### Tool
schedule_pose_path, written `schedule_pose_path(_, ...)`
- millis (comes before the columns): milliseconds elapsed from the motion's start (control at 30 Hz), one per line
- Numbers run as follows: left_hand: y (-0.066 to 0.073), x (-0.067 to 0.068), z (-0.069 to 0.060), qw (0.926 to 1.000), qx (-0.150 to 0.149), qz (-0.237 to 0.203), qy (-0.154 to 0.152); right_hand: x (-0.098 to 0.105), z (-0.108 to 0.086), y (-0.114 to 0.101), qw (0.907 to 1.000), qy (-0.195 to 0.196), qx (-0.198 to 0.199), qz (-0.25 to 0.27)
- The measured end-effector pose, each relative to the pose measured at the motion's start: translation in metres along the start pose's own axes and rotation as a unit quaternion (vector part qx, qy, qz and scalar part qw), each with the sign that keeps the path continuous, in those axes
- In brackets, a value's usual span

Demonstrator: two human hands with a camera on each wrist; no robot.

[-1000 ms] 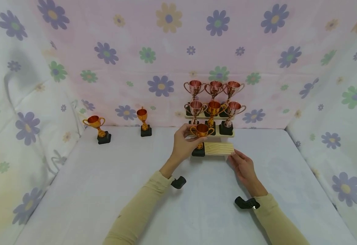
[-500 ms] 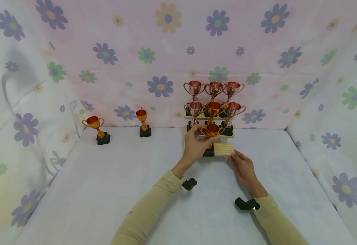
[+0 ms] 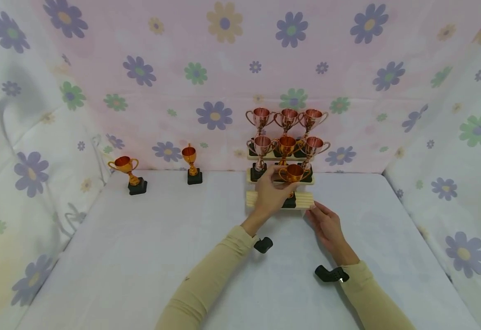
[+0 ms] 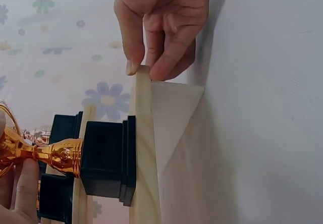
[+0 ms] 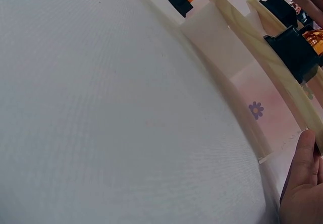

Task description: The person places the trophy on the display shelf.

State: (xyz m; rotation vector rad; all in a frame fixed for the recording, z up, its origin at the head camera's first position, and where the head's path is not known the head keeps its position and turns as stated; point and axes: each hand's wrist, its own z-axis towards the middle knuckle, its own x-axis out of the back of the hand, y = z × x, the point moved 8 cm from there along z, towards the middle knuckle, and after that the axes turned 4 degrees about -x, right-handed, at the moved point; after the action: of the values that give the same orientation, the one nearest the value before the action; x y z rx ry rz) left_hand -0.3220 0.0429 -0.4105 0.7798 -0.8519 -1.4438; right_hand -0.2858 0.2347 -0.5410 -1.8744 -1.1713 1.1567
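My left hand (image 3: 270, 192) grips a small gold trophy (image 3: 294, 173) below its two-handled cup, partly hiding the stem. In the left wrist view its square black base (image 4: 105, 153) is upright against the lowest wooden shelf (image 3: 304, 200), just right of the middle. At that shelf's right end my right hand (image 3: 327, 224) pinches the board between thumb and fingers, as the left wrist view also shows. The tier behind bears two rose-gold trophies (image 3: 262, 145) with a gold trophy (image 3: 286, 145) between them. Along the top tier stand three rose-gold trophies (image 3: 261, 118).
Off to the left, two gold trophies stand on the white table (image 3: 207, 256): a farther-left trophy (image 3: 130, 169) and another gold trophy (image 3: 191, 160) by the back cloth. Flower-printed cloth (image 3: 224, 68) encloses the back and sides. The tiers rise close to it.
My left hand has carried the gold trophy rightward along the lowest shelf, from its left end to just past the middle. The right hand keeps its place at the board's end.
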Motion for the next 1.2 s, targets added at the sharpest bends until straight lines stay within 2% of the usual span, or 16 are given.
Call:
schedule_pose_path(133,-0.004,-0.005,0.001,0.9999,0.015,0.003,-0.005,-0.001,-0.002,-0.001,1.0,-0.001,-0.005,0.003)
schedule_pose_path(300,-0.007,-0.015,0.003,0.9994,0.028,-0.018,-0.008,-0.001,-0.004,-0.001,0.9999,-0.002,-0.011,0.002)
schedule_pose_path(667,-0.009,-0.034,0.004,0.9989,0.016,-0.044,-0.005,0.0,-0.003,-0.001,0.9999,-0.008,-0.007,0.006)
schedule_pose_path(1200,-0.01,-0.044,0.001,0.998,0.021,-0.059,-0.006,0.0,-0.003,0.0,0.9999,-0.013,0.0,0.007)
